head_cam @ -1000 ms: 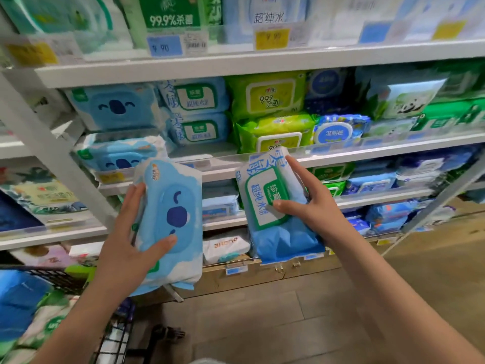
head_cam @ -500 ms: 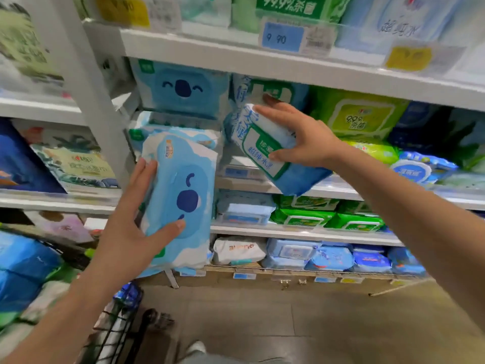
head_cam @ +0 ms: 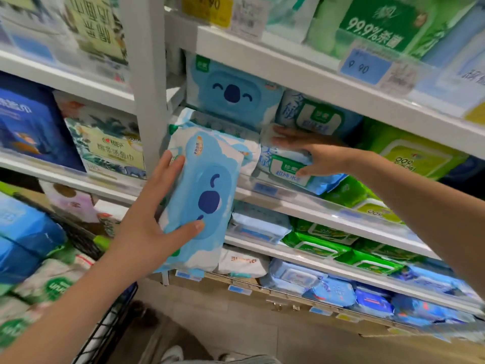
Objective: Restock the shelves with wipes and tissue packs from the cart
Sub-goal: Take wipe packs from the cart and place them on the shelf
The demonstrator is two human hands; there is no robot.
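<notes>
My left hand (head_cam: 147, 227) grips a light blue koala wipes pack (head_cam: 202, 195), held upright in front of the shelf post. My right hand (head_cam: 312, 153) holds a blue-and-white wipes pack with a green-framed label (head_cam: 288, 169), fingers over its top and thumb on its front. That pack lies on the shelf (head_cam: 301, 203) under another of the same kind (head_cam: 317, 116). More koala packs (head_cam: 231, 90) are stacked on the same shelf to the left.
The black wire cart (head_cam: 105, 324) at lower left holds blue and green-and-white packs (head_cam: 29, 245). A white shelf post (head_cam: 147, 82) stands between two shelf bays. Green packs (head_cam: 417, 156) fill the right side. Lower shelves carry several blue and green packs.
My right hand has pushed the green-labelled pack up and into the shelf under its twin. The left hand with the koala pack has risen slightly towards the shelf. The view has shifted left.
</notes>
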